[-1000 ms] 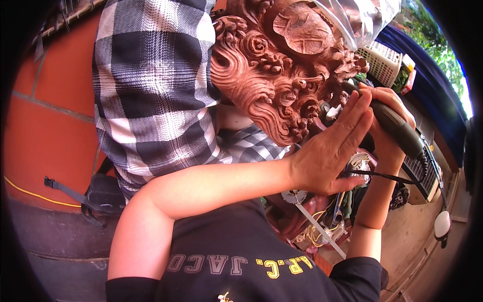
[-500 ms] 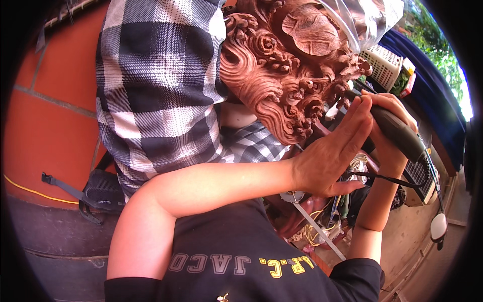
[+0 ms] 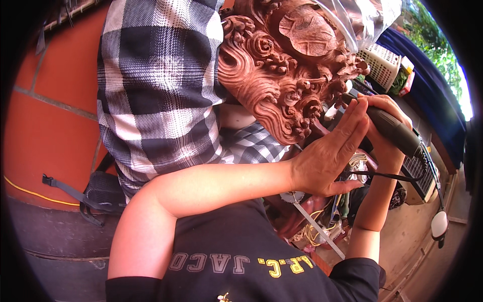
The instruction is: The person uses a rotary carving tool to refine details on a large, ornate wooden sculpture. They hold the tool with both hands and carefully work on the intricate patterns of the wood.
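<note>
My right hand (image 3: 386,109) is wrapped round the body of a dark green corded handheld power tool (image 3: 395,130). The tool's narrow front end points up and left, at the edge of a reddish-brown wood carving (image 3: 289,93) with swirling waves, curls and an oval panel. Whatever bit it carries is too small to make out. Beside the tool's front, my left hand (image 3: 324,156) is stretched out, its fingers long and straight and its thumb spread. The left fingertips meet the right hand near the tool's nose; nothing shows in the left palm.
Clear plastic sheeting (image 3: 372,22) lies at the carving's far right. A white basket (image 3: 381,65) stands beyond it. My checkered-clad leg (image 3: 161,85) borders the carving's left side. A black strap (image 3: 387,176) and the tool's cord hang by my right forearm. Red tiles (image 3: 55,116) cover the floor.
The tool and my right hand have shifted slightly left, with the tool's rear end a little lower in tilt. My left hand keeps nearly the same place and shape.
</note>
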The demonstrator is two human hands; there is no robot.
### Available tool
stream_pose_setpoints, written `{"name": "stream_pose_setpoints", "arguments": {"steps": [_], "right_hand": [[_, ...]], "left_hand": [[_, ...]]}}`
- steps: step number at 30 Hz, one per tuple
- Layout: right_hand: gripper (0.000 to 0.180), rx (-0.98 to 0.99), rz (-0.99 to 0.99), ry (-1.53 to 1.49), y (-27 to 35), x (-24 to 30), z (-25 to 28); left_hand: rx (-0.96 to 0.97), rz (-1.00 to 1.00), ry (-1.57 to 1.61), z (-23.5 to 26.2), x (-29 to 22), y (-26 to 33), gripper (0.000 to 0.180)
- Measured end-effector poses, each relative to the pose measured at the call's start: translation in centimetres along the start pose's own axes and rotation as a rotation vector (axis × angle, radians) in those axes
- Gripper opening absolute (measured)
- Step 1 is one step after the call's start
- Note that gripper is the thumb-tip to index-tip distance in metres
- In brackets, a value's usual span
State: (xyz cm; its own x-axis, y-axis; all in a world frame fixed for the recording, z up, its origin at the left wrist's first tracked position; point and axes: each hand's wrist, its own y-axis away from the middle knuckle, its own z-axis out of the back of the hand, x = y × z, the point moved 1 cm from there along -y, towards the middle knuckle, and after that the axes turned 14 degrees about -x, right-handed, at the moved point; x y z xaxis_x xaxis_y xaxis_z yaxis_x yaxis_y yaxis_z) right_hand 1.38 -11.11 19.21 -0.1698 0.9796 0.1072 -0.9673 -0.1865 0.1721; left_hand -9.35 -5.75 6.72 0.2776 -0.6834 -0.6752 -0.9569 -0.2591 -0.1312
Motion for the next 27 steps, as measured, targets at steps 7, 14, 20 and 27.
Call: {"name": "stream_pose_setpoints", "arguments": {"steps": [7,14,20,27], "right_hand": [[0.025,-0.122,0.078,-0.034,0.0,-1.1,-0.5],[0.026,-0.060,0.002,-0.061,0.9,-2.0,0.0],[0.024,-0.074,-0.017,-0.053,0.3,-1.0,-0.1],[0.021,-0.133,0.015,-0.026,-0.3,-1.3,0.3]], "left_hand": [[0.044,-0.027,-0.050,-0.1,0.8,-0.7,0.118],[0.073,-0.010,0.004,-0.5,0.7,0.1,0.119],[0.007,-0.052,0.005,-0.2,0.4,-0.6,0.124],[0.068,0.006,-0.029,-0.4,0.4,-1.3,0.123]]}}
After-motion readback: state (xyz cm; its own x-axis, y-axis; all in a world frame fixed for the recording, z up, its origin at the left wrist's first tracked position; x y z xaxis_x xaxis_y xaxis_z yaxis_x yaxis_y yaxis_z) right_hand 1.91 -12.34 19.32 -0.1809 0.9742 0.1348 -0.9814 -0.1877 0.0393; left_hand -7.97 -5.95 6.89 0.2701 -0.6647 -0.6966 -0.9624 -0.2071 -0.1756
